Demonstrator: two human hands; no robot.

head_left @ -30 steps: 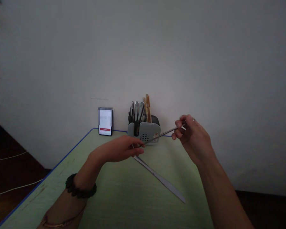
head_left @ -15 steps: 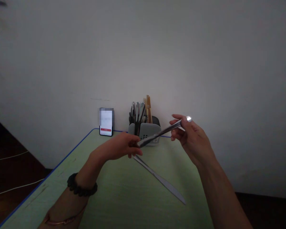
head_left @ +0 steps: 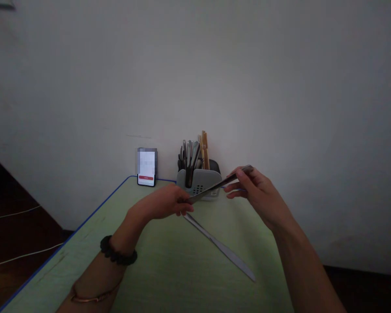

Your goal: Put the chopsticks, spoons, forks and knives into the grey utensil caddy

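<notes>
Between my two hands, a metal table knife (head_left: 211, 188) is held slantwise above the table, its right end higher. My left hand (head_left: 167, 202) is closed on its lower left end, the fingertips partly hidden. My right hand (head_left: 252, 184) pinches the upper right end between thumb and fingers, with the lower fingers loosely spread. A second table knife (head_left: 221, 247) lies flat on the green table (head_left: 169, 269), its handle end just under my left fingers and its blade pointing to the lower right.
Behind the held knife stands a grey cutlery holder (head_left: 208, 177) with metal cutlery (head_left: 190, 152) and wooden chopsticks (head_left: 204, 150) upright in it. A phone (head_left: 146, 167) with a lit screen leans by the wall (head_left: 195, 78). White cables (head_left: 26, 255) run at the left below the table.
The held knife has turned, now showing a thinner, darker side. My right hand has shifted slightly left with its end. The lying knife stays put; the whole view has shifted a little.
</notes>
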